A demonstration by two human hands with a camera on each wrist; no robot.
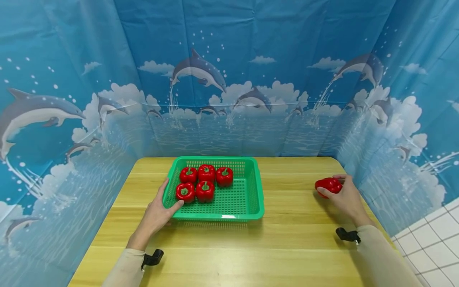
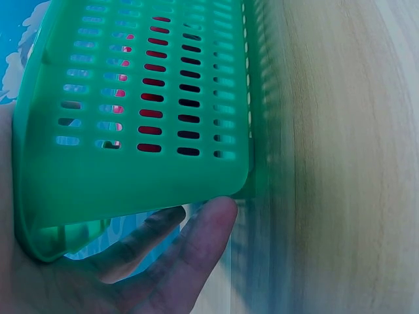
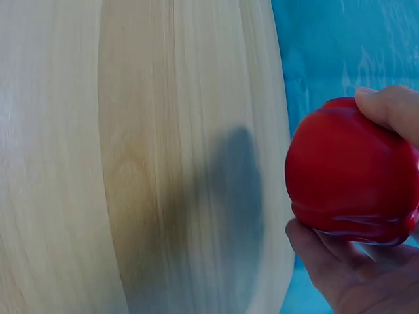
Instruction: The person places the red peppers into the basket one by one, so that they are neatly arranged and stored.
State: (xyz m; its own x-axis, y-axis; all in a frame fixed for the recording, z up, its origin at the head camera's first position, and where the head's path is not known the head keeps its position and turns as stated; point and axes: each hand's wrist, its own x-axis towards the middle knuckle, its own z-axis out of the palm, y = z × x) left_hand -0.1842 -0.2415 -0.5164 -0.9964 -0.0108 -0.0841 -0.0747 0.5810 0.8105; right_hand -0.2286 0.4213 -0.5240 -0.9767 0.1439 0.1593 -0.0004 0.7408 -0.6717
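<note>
A green plastic basket (image 1: pixel 254 217) sits on the wooden table, with several red bell peppers (image 1: pixel 205 192) grouped in its left half, mostly stems up. At its left front corner, my left hand (image 1: pixel 157 211) grips the rim, thumb over the top edge and fingers along the outside. The left wrist view shows the slotted wall (image 2: pixel 118 176) close up, fingers reaching along its lower edge. Far to the right, my right hand (image 1: pixel 346 197) holds another red bell pepper (image 3: pixel 353 173) between thumb and fingers. That pepper is raised over the table, its shadow falling apart from it.
The light wooden table (image 1: pixel 287 247) ends at a blue dolphin-print curtain (image 1: pixel 222 135) behind and on both sides. White tiles (image 1: pixel 437 239) show at the lower right. A black wrist mount (image 1: pixel 152 259) is strapped on each sleeve.
</note>
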